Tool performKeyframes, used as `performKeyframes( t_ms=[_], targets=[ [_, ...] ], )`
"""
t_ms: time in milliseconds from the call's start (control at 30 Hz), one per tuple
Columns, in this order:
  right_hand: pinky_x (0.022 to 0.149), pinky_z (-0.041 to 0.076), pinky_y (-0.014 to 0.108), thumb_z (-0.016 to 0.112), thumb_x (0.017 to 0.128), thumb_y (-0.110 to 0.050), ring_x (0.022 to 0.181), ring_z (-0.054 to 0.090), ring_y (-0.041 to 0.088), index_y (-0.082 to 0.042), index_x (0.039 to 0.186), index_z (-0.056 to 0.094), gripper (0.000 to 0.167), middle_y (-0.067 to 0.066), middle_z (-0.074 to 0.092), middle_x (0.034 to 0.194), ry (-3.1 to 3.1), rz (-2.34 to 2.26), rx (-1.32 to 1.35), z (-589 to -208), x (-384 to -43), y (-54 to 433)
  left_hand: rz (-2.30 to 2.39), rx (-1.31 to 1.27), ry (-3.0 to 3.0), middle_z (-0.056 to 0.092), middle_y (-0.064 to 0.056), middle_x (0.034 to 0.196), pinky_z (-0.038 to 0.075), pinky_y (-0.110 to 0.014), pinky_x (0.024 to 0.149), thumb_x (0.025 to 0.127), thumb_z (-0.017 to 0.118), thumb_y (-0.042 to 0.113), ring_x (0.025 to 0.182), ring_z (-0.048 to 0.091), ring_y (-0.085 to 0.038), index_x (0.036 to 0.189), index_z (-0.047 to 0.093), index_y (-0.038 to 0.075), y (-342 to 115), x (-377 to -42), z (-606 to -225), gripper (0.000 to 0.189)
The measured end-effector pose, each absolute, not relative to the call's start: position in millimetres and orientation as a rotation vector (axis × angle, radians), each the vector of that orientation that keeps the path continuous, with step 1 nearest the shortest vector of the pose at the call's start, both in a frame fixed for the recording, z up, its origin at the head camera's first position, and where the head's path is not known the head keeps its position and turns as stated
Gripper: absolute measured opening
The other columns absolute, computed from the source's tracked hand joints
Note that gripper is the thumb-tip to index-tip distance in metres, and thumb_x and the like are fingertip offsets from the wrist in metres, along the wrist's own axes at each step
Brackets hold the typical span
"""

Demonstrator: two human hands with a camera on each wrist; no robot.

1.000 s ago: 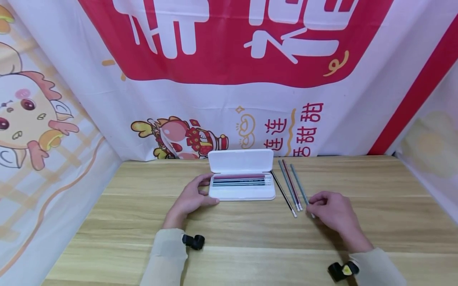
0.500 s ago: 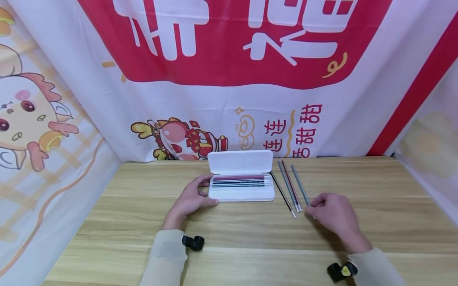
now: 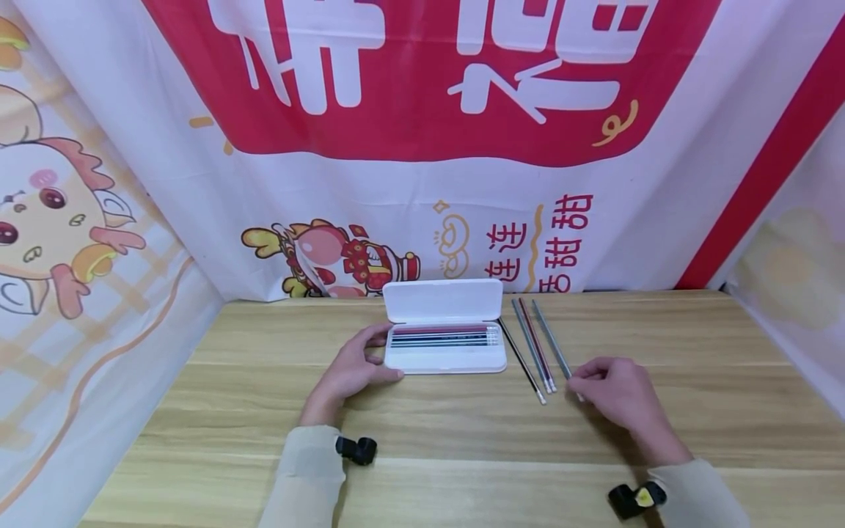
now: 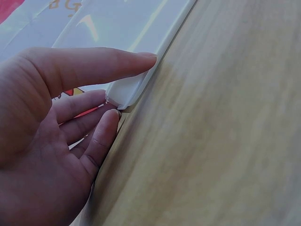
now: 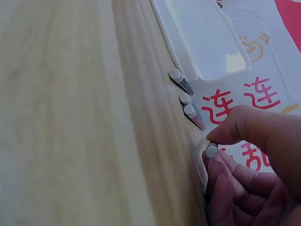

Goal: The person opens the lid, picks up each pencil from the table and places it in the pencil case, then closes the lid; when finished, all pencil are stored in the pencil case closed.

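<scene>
An open white pencil case (image 3: pixel 444 360) stands with its lid (image 3: pixel 442 301) tipped back, several pencils (image 3: pixel 439 337) lying in its rear part. My left hand (image 3: pixel 353 367) holds the case's left end, thumb over the front rim and fingertips at the end wall, as the left wrist view shows. On the right, my right hand (image 3: pixel 615 389) pinches a grey-blue pencil (image 3: pixel 553 343) close to its white eraser (image 5: pixel 212 150), between thumb and fingers. Left of it lie a dark red pencil (image 3: pixel 537 339), another grey-blue pencil (image 3: pixel 530 340) and a black pencil (image 3: pixel 523 364), erasers toward me.
The wood-grain table (image 3: pixel 462 455) ends at the back against a printed red and white cloth (image 3: pixel 422 176). More printed cloth (image 3: pixel 72 308) hangs along the left side. The case's lid stands close to the back cloth.
The far end of the pencil in my right hand has swung slightly left, toward the other loose pencils. My left hand stays at the case.
</scene>
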State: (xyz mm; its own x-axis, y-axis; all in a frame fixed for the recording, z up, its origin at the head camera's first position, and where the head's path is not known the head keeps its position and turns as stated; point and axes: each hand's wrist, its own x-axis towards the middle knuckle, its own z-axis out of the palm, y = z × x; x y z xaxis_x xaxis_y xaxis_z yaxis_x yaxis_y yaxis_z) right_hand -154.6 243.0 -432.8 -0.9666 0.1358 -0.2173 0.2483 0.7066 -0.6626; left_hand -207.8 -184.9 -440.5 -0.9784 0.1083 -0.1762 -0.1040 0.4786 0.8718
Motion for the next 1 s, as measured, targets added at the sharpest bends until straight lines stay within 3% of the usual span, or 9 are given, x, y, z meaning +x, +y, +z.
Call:
performKeyframes(
  t_ms=[233,467,700,1000],
  targets=[
    [0.068,0.059,0.030,0.073,0.101,-0.027,0.092,0.064,0.025,-0.002,0.128,0.072,0.037,0.016,0.071,0.116,2.644,-1.358,0.352,-433.9,-154.9,245.8,1.509,0.007,2.513,0.058,-0.014,0.153,0.058,-0.045,0.105,0.083,0.093,0.015,0.119,0.066,-0.029,0.159,0.051,0.024,-185.0,-206.4,-440.4,0.088],
    [0.079,0.064,0.029,0.070,0.105,-0.030,0.101,0.067,0.022,-0.004,0.139,0.065,0.042,0.014,0.070,0.126,2.502,-1.573,0.354,-429.7,-155.7,246.5,1.511,0.006,2.509,0.058,-0.014,0.154,0.059,-0.046,0.104,0.083,0.093,0.015,0.119,0.066,-0.030,0.159,0.051,0.025,-185.4,-206.0,-439.9,0.087],
    [0.082,0.066,0.030,0.070,0.106,-0.027,0.098,0.069,0.012,-0.001,0.142,0.061,0.045,0.010,0.070,0.122,2.412,-1.728,0.220,-423.8,-155.3,247.3,1.512,-0.007,2.511,0.057,-0.014,0.154,0.058,-0.047,0.106,0.083,0.093,0.014,0.120,0.066,-0.030,0.159,0.052,0.025,-185.0,-206.9,-440.1,0.087],
    [0.084,0.062,0.030,0.067,0.108,-0.033,0.102,0.066,0.019,-0.008,0.140,0.062,0.041,0.009,0.067,0.123,2.449,-1.655,0.144,-416.6,-154.2,244.9,1.512,-0.012,2.505,0.057,-0.013,0.154,0.058,-0.048,0.107,0.083,0.093,0.015,0.122,0.065,-0.031,0.158,0.052,0.026,-185.0,-206.7,-440.0,0.086]
  ],
)
